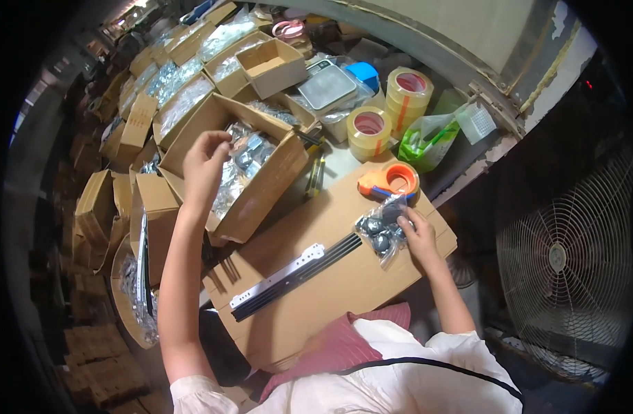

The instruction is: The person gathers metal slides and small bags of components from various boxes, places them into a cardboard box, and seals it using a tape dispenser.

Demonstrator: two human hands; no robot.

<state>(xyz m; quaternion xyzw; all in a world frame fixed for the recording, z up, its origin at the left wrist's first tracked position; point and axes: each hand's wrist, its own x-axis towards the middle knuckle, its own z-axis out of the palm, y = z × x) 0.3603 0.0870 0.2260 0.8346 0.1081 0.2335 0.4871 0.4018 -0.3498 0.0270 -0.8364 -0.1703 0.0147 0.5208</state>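
Observation:
My right hand (421, 238) pinches the edge of a clear plastic bag of dark, rounded parts (380, 231), over the right end of a flat cardboard carton (344, 286). Next to the bag, a white perforated metal rail (278, 277) and several long black rails (303, 277) lie side by side across the carton. My left hand (205, 165) is raised at the left side of an open cardboard box (272, 183), its fingers curled together. Whatever they may hold is hidden. Inside that box are small clear bags of shiny metal parts (251, 152).
An orange tape dispenser (398, 181) sits at the carton's far edge, with clear tape rolls (369, 131) behind. A scale (327, 86) and a green-white bag (430, 138) stand farther back. Boxes of bagged parts (185, 103) crowd the left. A large fan (558, 259) stands right.

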